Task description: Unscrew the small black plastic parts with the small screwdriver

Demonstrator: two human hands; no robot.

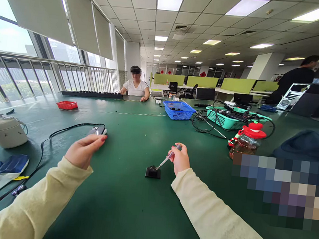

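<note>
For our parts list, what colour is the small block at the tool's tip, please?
The small block is black; head view.

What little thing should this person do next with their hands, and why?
Probably bring the left hand over to steady the small black block: the slim tool in the right hand reaches its top, yet no finger braces the block, so it might slide on the green table.

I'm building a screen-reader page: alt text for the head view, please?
A person's right hand holds a slim screwdriver-like tool to a small black part on a green table. The left hand is pinched shut. Beyond stand a blue basket and a turquoise basket.
</note>
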